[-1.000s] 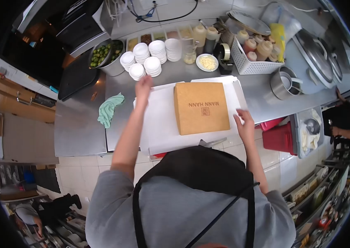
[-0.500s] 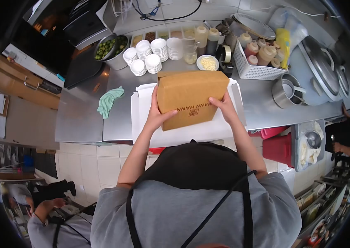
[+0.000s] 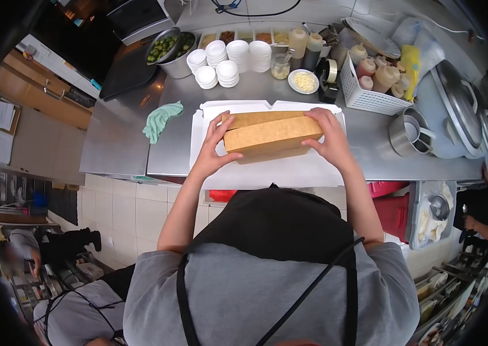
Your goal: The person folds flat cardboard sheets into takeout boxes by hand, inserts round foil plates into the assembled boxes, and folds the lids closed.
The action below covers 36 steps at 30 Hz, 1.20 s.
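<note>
A brown cardboard food box [image 3: 273,137] is between my two hands, one of its long narrow sides turned up toward me. A dark slit shows between two of its panels at the left end. My left hand [image 3: 216,147] grips the left end, thumb on the near side and fingers at the far corner. At the right end, my right hand [image 3: 329,137] holds it in the same way. Under the box lies a flat white cardboard sheet [image 3: 290,173] with notched, raised edges. Whether the box touches the sheet, I cannot tell.
Stacked white cups [image 3: 227,72], a bowl of green limes [image 3: 165,49], a plate of pale shreds [image 3: 304,82] and a white basket of bottles [image 3: 375,99] line the counter's back. A green cloth [image 3: 161,121] lies left; a steel pot [image 3: 406,135] stands right. Other people are nearby.
The box has been tipped, so its printed face no longer shows and a narrow side faces up. My right hand's fingers have come over its far corner. The view has shifted slightly.
</note>
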Tool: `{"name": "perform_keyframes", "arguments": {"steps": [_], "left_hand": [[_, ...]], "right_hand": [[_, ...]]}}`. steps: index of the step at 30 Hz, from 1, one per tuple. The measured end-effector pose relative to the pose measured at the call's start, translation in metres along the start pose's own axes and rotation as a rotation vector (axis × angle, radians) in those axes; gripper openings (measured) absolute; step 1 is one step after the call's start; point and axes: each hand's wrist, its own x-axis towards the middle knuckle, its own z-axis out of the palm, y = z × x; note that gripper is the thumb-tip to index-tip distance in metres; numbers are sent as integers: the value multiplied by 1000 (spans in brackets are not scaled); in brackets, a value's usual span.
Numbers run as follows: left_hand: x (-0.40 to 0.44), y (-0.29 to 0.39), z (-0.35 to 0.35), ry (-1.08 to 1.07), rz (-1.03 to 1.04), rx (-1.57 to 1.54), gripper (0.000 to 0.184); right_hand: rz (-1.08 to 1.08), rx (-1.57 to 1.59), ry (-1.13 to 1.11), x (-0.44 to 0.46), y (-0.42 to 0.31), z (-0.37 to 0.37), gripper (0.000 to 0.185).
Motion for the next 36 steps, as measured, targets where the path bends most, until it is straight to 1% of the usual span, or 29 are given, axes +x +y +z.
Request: {"name": "perform_keyframes", "arguments": {"steps": [1, 2, 4, 5, 6, 7, 8, 10, 11, 13, 17, 19, 20, 21, 22, 23, 24, 26, 27, 29, 30, 32, 33, 34, 36], "left_hand": [[-3, 3, -1, 6, -5, -13, 79], [-5, 4, -3, 10, -9, -11, 79], [-6, 4, -7, -35, 31, -78, 69], [-7, 4, -9, -33, 30, -78, 69], [-8, 4, -11, -7, -79, -287, 59], [-7, 4, -12, 20, -188, -497, 49], [-7, 0, -13, 23, -186, -498, 49], [-6, -9, -14, 42, -141, -385, 33], [-6, -12, -14, 47, -142, -386, 33], [-1, -9, -15, 28, -123, -243, 29], [1, -13, -14, -5, -128, -234, 28], [-1, -5, -11, 34, -278, -448, 30], [-3, -3, -11, 32, -277, -447, 30], [-5, -2, -10, 37, -280, -510, 31], [-6, -1, -10, 42, -284, -574, 32], [-6, -2, -11, 36, -284, -573, 32], [-6, -5, -12, 4, -279, -589, 35], [-6, -9, -14, -37, -270, -600, 38], [-8, -10, -12, 151, -239, -492, 45], [-11, -11, -7, 528, -162, -277, 66], [-11, -14, -4, 525, -150, -280, 66], [-14, -20, 3, 662, -349, -448, 75], [-16, -19, 5, 512, -321, -543, 78], [-13, -11, 12, 465, -283, -538, 74], [-4, -23, 12, 569, -267, -757, 63]], "right_hand": [[-56, -287, 35, 1, -11, -2, 60], [-59, -283, 30, 4, -20, 0, 60], [-187, -446, -29, 13, -36, 8, 58], [-221, -412, -71, 18, -36, 22, 56], [-223, -412, -71, 22, -41, 32, 56], [-278, -326, -113, 26, -46, 40, 54], [-333, -240, -155, 30, -51, 46, 51], [-344, -219, -175, 35, -66, 51, 51], [-354, -198, -193, 36, -70, 53, 51], [-379, -198, -177, 37, -72, 57, 51], [-413, -184, -156, 39, -72, 56, 52], [-378, -180, -171, 41, -78, 53, 54], [-342, -175, -185, 42, -80, 53, 55], [-339, -175, -182, 44, -80, 55, 55], [-290, -212, -227, 47, -79, 57, 57], [-241, -249, -271, 50, -77, 57, 59], [-238, -249, -267, 52, -78, 55, 59], [-225, -273, -282, 59, -81, 48, 66], [-222, -278, -273, 63, -74, 46, 66], [-264, 14, 291, 70, -55, 40, 68], [-268, 6, 300, 71, -58, 34, 68], [-8, 840, 459, 70, -69, 22, 71], [-20, 955, 474, 71, -54, 33, 75], [-27, 951, 480, 67, -47, 45, 75], [313, 1174, 440, 53, -39, 67, 68]]}}
